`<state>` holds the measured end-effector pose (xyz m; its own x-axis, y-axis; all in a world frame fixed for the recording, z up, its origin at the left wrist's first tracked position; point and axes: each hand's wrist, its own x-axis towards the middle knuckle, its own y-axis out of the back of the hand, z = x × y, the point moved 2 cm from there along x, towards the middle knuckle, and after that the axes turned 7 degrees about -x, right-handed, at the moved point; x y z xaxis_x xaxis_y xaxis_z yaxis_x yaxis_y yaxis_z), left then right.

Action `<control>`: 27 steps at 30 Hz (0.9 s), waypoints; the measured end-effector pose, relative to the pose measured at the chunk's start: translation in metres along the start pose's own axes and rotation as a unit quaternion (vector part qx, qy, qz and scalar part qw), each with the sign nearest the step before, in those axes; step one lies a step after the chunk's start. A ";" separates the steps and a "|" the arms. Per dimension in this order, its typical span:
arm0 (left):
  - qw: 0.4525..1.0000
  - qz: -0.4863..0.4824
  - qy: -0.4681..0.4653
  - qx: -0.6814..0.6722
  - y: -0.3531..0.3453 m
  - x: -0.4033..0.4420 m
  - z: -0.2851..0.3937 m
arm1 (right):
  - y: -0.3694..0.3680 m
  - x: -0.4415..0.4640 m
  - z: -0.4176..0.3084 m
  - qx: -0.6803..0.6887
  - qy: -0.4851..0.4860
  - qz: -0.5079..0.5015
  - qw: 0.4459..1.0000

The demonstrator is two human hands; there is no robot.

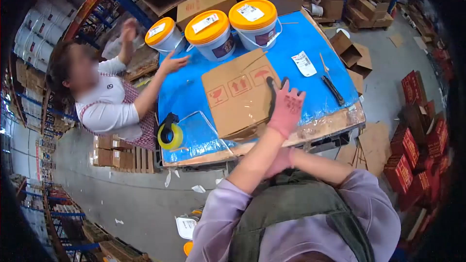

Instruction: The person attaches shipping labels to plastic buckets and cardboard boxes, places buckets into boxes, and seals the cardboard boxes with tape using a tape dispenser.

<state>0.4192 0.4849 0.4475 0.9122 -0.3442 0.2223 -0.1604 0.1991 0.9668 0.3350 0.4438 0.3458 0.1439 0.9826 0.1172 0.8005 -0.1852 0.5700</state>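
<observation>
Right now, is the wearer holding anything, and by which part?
The left hand is at the right side of the cardboard carton, grip or mere touch unclear. The right hand is partly hidden behind the left forearm; hold unclear.

We wear a light purple top (221, 204) and a dark green apron (298, 201). Our pink gloves (286, 116) look thin.

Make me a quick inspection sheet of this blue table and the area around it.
Surface: blue-topped table; three yellow-lidded buckets at its far side.
Job's things: red-printed carton lying on the table.
Clutter: tape roll, label sheet and dark slim tool on the table; paper scraps on the floor.
Hands: gloved left hand at the carton's right edge, contact unclear; right hand partly hidden beneath the left forearm.
Cables: nothing seen.
Surroundings: another person at left; red boxes at right.
</observation>
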 end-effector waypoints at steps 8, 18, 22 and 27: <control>0.732 0.147 0.118 -0.655 0.054 -0.126 -0.035 | 0.182 -0.103 -0.111 0.091 -0.032 0.064 0.993; 0.671 0.394 0.250 -0.576 0.089 -0.122 -0.117 | 0.157 -0.057 -0.135 -0.239 -0.096 0.195 0.946; 0.915 0.255 0.271 -0.156 0.072 -0.143 -0.271 | 0.185 -0.121 -0.113 -0.260 -0.277 0.108 0.919; 0.540 0.271 0.246 -0.758 -0.176 -0.228 -0.304 | 0.095 -0.137 -0.017 -0.217 -0.195 0.215 0.932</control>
<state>0.3542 0.8070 0.1882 0.9356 0.3530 -0.0009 -0.3019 0.7989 -0.5201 0.3821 0.2914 0.3977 0.6651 0.7305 0.1552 0.3219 -0.4680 0.8231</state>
